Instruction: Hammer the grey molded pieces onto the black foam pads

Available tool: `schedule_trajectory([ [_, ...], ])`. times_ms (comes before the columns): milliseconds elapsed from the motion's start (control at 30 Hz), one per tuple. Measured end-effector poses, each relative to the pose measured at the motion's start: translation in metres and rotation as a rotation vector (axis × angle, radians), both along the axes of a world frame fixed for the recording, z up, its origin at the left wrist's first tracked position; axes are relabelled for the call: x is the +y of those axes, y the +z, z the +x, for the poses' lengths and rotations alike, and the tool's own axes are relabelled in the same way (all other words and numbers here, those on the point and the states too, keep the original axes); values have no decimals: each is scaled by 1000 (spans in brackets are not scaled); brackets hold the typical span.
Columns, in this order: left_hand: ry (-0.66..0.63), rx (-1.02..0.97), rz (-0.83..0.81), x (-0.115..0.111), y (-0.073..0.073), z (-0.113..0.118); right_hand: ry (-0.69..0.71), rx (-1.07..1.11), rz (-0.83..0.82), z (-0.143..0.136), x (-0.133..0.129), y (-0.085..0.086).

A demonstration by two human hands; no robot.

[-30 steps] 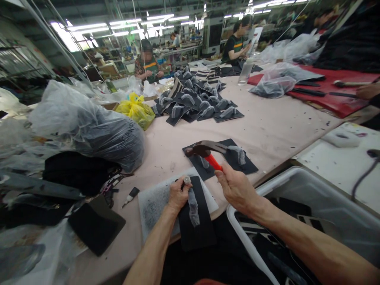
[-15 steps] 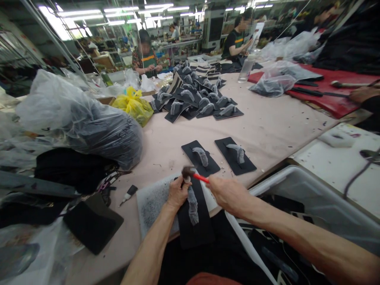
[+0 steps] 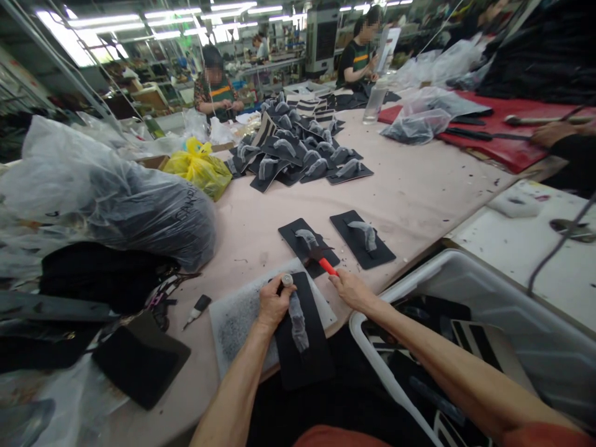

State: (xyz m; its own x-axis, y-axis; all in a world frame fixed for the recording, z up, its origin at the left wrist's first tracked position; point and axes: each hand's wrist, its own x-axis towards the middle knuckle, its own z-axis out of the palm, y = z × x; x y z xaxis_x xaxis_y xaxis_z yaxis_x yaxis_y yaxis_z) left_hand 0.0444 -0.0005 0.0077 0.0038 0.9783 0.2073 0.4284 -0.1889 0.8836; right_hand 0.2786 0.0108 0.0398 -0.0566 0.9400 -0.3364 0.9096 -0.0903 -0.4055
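My left hand is closed around a metal punch, its round top facing up. Under that hand lies a black panel with a plastic-wrapped handle along its middle. The panel rests partly on a pale, speckled slab at the table's near edge. In my right hand is a hammer, gripped by its red handle. Its dark head is to the right of the punch and apart from it, in front of a second black panel. The punch's lower end is hidden.
Another panel lies to the right, and a pile of similar panels sits farther back. A stuffed plastic bag stands left, near a small bottle. A grey bin is at right. Co-workers sit across the table.
The hammer head has moved off the punch, up and to the right, with my right hand. My left hand keeps its hold on the punch. The whole view has shifted slightly.
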Motion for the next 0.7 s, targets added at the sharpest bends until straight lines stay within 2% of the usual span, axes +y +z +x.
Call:
schedule_trajectory([
  [100,35,1,-7,-1,-2,0,-6,-46,118,-9,-4,-1],
  [167,83,4,-10,-1,-1,1,104,-30,319,-18,-14,10],
  [233,126,-22,-23,-1,0,2,393,60,496,-28,-27,25],
  [333,209,-138,-99,2,2,7,939,145,521,-43,-43,48],
  [367,245,-205,-131,4,3,9,1049,110,506,-48,-47,53],
  [400,293,-290,-157,7,4,11,1103,54,499,-52,-49,56],
  [500,477,-595,-205,17,9,10,1107,-108,517,-65,-51,59],
  [567,548,-692,-204,22,19,0,1075,-172,546,-72,-50,62],
  [633,537,-636,-114,23,37,-18,982,-230,541,-80,-47,70],
  [700,507,-514,50,20,61,-40,816,-258,479,-86,-43,81],
])
